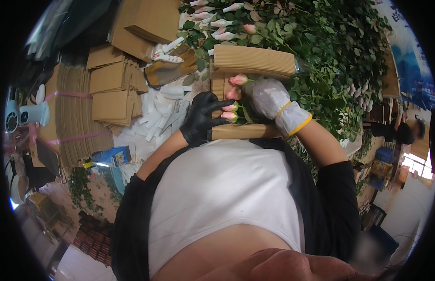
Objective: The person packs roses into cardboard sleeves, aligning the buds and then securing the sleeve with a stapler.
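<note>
Left hand [200,117], right hand [269,99] grip rosebuds [230,112].

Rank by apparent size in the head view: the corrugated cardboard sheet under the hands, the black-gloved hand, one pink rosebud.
1. Corrugated cardboard sheet, largest.
2. Left hand in the black glove.
3. Pink rosebud, smallest.
All lie at similar distance, so the order seems reliable.

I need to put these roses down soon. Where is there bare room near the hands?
Barest: the corrugated sheet beyond the right hand, and its near strip below the buds. Left of the left hand, white strips and cardboard stacks crowd the table. To the right, rose foliage covers everything.
</note>
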Motion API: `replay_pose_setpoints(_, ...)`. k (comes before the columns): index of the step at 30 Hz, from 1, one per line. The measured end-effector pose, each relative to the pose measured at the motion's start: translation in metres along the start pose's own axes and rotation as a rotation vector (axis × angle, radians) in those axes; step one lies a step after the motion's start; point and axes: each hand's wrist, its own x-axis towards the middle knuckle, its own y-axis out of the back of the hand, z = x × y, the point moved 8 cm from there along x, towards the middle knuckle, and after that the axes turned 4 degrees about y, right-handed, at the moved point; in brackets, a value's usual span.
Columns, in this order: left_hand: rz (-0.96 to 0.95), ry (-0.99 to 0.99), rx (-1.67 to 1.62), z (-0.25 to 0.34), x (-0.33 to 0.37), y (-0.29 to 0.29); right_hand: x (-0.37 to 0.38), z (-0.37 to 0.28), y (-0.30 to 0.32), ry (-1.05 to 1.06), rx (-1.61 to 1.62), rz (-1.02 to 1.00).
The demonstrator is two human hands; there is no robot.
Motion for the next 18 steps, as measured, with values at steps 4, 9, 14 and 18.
replay_pose_setpoints(4,-0.03,-0.044,0.165,0.002,0.003,0.002,-0.002,-0.007,-0.003,0.065,-0.012,0.08)
replay_pose_setpoints(9,0.007,-0.206,0.33,0.023,0.011,0.009,-0.001,-0.018,-0.01,0.15,-0.043,-0.001)
replay_pose_setpoints(14,-0.224,-0.161,0.063,0.003,0.024,-0.007,-0.015,-0.016,0.0,0.353,0.129,0.164)
replay_pose_setpoints(18,-0.131,-0.148,0.008,0.003,0.023,-0.005,-0.06,0.056,0.057,-0.031,0.629,0.215)
